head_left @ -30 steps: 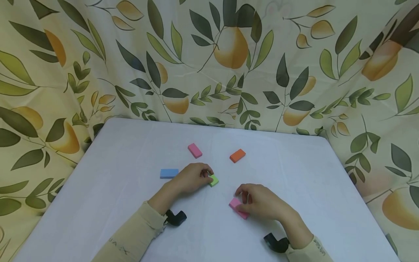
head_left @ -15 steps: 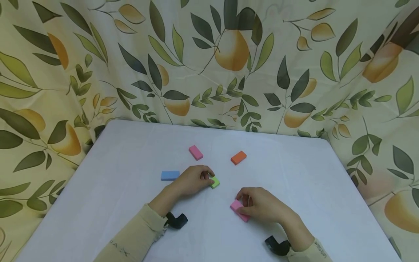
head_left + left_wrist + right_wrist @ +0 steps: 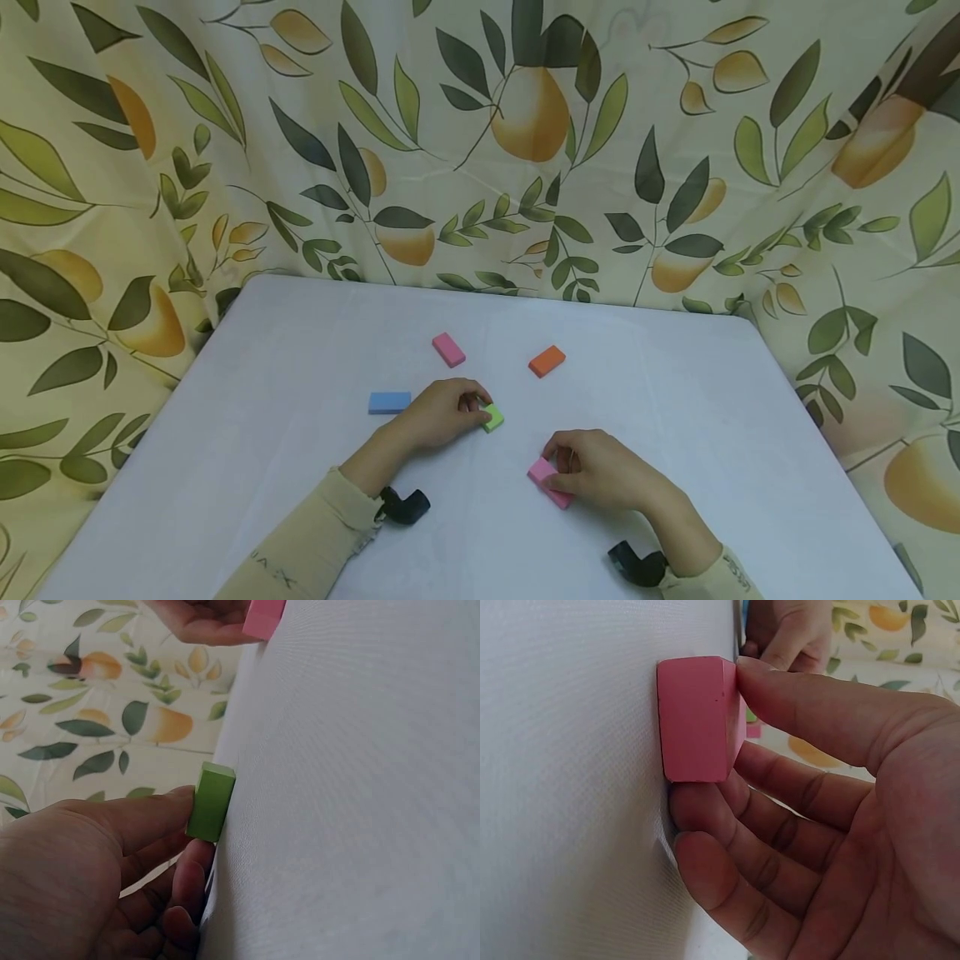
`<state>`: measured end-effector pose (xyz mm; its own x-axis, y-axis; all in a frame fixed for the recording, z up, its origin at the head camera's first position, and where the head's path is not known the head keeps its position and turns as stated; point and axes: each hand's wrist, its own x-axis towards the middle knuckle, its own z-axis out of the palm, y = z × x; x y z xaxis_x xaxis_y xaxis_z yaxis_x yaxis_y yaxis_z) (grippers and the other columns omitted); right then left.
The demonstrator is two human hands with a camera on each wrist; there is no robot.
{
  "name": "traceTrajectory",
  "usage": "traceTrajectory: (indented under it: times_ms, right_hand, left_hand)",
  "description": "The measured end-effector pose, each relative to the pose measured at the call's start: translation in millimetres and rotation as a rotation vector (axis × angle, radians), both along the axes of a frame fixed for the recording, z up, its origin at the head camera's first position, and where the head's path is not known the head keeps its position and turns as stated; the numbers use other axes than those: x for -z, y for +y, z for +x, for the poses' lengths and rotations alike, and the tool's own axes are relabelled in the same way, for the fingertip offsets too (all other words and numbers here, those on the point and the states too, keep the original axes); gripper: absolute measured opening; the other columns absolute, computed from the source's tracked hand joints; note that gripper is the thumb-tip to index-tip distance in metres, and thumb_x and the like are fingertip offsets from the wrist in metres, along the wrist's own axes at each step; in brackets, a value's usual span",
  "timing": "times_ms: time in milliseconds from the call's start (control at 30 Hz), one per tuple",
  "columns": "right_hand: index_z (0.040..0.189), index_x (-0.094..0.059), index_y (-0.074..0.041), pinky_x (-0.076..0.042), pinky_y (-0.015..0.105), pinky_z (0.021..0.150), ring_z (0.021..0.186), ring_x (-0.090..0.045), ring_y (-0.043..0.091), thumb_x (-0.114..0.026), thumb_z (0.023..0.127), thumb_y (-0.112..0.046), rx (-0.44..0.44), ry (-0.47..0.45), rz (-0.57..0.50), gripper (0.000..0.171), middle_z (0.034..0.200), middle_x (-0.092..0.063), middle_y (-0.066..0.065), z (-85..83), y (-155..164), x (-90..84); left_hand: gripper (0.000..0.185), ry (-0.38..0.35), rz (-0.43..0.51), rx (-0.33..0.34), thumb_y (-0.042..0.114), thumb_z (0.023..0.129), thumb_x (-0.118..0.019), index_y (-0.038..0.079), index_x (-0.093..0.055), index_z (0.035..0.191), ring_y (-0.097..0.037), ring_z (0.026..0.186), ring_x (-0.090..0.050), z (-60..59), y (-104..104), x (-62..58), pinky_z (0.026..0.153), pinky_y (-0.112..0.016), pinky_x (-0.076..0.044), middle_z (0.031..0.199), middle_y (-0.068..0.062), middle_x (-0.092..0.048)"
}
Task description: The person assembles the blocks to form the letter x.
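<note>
Going L to R: a blue block (image 3: 388, 402) lies flat on the white bench (image 3: 285, 467), just beside the left hand (image 3: 442, 412). The left hand has its fingers curled & pinches a small green block (image 3: 492, 417); in the left wrist view the green block (image 3: 211, 802) stands on the cloth w/ the thumb against its side. A pink block (image 3: 448, 349) lies flat farther back, apart from the hands. An orange block (image 3: 547, 361) lies flat to its R. The right hand (image 3: 596, 471) is curled round a 2nd pink block (image 3: 548, 483), near the front & middle of the bench; in the right wrist view this block (image 3: 697, 720) touches the cloth, thumb on top, fingers under its edge.

How far along, I think: 2 blocks are gripped but both touch the bench, so nothing looks lifted or stacked yet. 3 blocks lie untouched.

The bench has a smooth white cloth on it. Behind & at both sides hangs a curtain (image 3: 480, 142) w/ green leaves & yellow pears. Both sleeves are beige, w/ a small black cam at each wrist.
</note>
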<state>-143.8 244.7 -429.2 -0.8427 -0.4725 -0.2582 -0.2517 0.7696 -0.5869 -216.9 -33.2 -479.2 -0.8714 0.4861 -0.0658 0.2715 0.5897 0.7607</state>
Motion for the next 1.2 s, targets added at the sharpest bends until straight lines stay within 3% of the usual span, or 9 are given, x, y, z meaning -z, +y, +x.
traceTrajectory:
  times_ms: [1200]
  right_hand:
    - [0.109,-0.070,-0.018,-0.046,0.024,0.065,0.070,-0.053,0.005,-0.079,0.091,-0.028,-0.006,0.045,-0.011,0.022,0.076,-0.058,-0.010,-0.9,-4.1,2.9]
  left_hand:
    - [0.020,-0.012,-0.001,0.000,0.033,0.098,-0.073,0.026,-0.073,0.116,-0.012,0.086,-0.057,0.0,-0.7,-3.8,0.073,-0.027,-0.049,0.090,0.008,-0.063]
